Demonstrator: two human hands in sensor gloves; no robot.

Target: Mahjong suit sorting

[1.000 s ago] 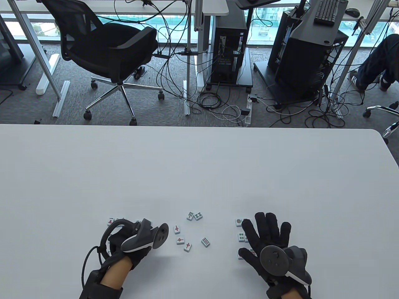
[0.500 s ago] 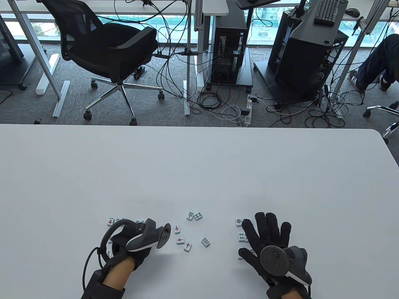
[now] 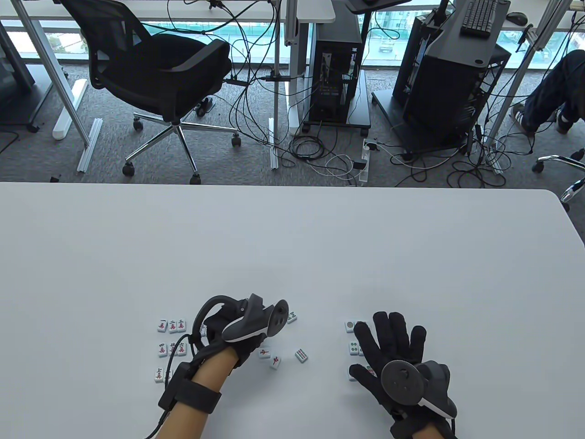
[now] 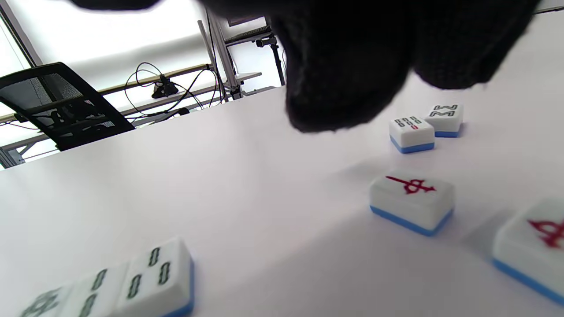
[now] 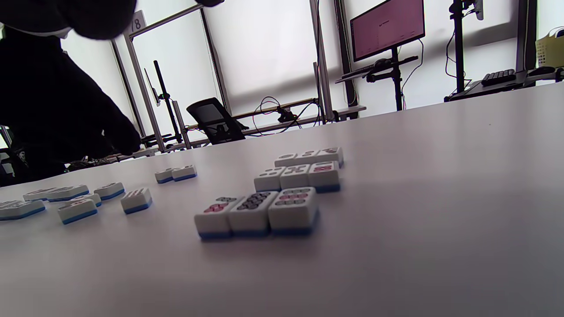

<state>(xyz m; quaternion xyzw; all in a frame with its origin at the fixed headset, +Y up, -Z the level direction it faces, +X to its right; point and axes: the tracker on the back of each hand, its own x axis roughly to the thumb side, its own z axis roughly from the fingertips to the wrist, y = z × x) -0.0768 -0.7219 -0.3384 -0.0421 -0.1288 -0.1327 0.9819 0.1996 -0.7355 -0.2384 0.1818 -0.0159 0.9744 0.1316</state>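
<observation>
Tiles of the character suit [image 3: 170,349] sit at the left of the white tabletop [image 3: 292,247], face up, in three short rows, red and black marks legible only in part. Just right of them, the left hand [image 3: 237,338] hovers over the middle scatter, tracker on its back; in the left wrist view its fingertips [image 4: 343,88] hang above the surface, touching no tile. Whether its grip is released or clenched cannot be told; nothing is seen held.

Under and beside that hand lie loose tiles: two red-marked tiles [image 3: 269,357] close together, a bamboo tile [image 3: 301,355] slightly apart to their right, and a bamboo pair [image 4: 425,125] touching side by side farther up, half hidden by the tracker in the table view.

Well apart to the right, the dot-suit block [image 5: 282,189] stands in three tidy rows of three, tiles touching within each row. The right hand [image 3: 393,352] lies flat over this block, fingers spread and straight, grip released, covering most of it in the table view; only the left column shows.
</observation>
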